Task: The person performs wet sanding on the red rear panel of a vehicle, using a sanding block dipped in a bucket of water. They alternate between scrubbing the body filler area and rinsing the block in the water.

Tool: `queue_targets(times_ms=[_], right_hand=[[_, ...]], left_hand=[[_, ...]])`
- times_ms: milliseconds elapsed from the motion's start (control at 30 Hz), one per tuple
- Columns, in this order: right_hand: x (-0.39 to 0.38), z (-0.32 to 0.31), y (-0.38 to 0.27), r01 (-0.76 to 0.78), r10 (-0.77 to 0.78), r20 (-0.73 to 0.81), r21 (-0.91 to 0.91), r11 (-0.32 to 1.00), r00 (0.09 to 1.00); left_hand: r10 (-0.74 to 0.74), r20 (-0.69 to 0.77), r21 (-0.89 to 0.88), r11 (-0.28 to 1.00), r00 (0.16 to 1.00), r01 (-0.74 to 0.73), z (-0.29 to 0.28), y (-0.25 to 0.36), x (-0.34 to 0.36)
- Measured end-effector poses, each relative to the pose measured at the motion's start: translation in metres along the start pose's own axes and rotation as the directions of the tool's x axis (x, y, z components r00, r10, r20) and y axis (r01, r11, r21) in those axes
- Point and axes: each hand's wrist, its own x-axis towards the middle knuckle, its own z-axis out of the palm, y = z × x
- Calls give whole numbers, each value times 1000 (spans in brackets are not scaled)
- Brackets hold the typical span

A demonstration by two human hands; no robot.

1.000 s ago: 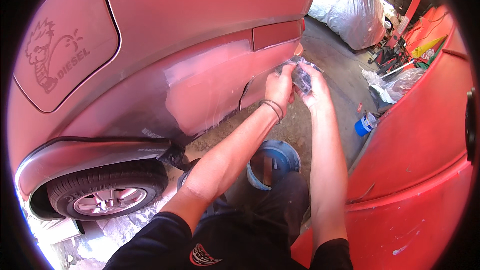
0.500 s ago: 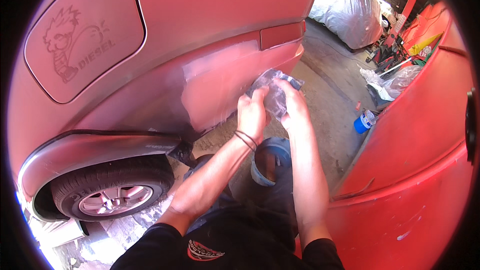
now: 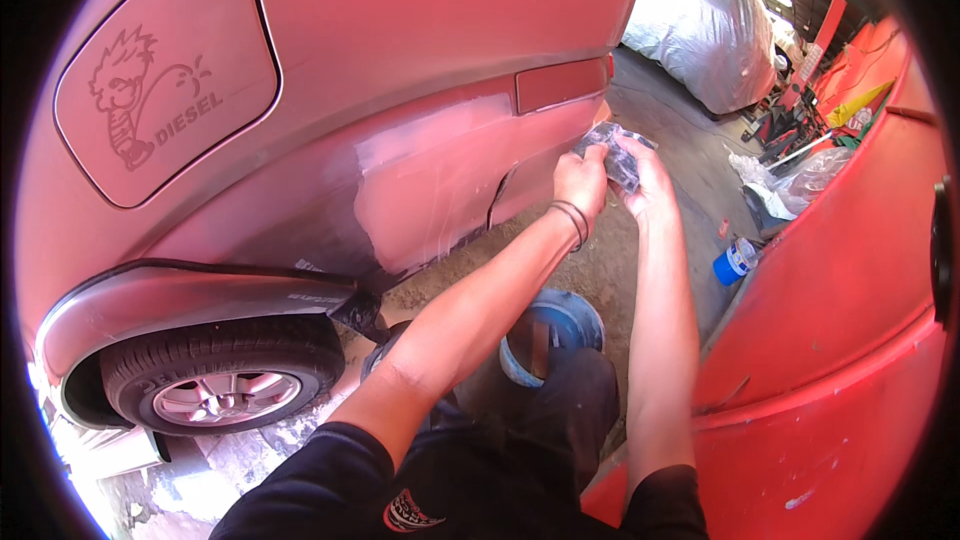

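Both my hands hold a dark grey, dust-smeared sheet of sandpaper (image 3: 624, 172), which is bent between them. My left hand (image 3: 582, 183) grips its near left side with the thumb on top, a dark band round the wrist. On its right side my right hand (image 3: 648, 180) pinches it, thumb and fingers closed. The sheet is in the air by the rear lower corner of a vehicle body (image 3: 420, 0); I cannot tell whether it touches the body. Left of my hands, a pale pinkish patch (image 3: 410, 190) with uneven edges covers part of the lower panel.
Below my forearms stands a blue bucket (image 3: 598, 318) with something brown inside. A wheel (image 3: 225, 390) is at lower left. A large red panel (image 3: 800, 320) bounds the right side, with a small blue can (image 3: 730, 268) beside it. A covered vehicle (image 3: 700, 30) stands farther back.
My hands and the sandpaper have moved right and slightly away, from beside the pale patch to the body's rear corner. The sheet looks more folded now.
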Motion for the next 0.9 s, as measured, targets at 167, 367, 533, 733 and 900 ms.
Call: queue_targets(times_ms=[167,367,533,733,900], right_hand=[[10,6,8,-17,17,-23,-2,1000,1000],[6,17,19,21,-13,-72,105,994,997],[-13,44,26,109,-102,-112,56,993,988],[-80,80,49,30,-18,-107,111,993,994],[-95,71,56,-58,56,18,146,988,998]], left_hand=[[-3,-45,-24,1000,999,2,-7,-8,11],[58,-97,-3,998,994,-58,-13,-5,7],[73,-124,-115,989,990,-88,-29,-6,0],[71,-137,-175,980,988,-95,-68,14,-61],[114,-93,-137,983,989,-126,-76,11,-94]])
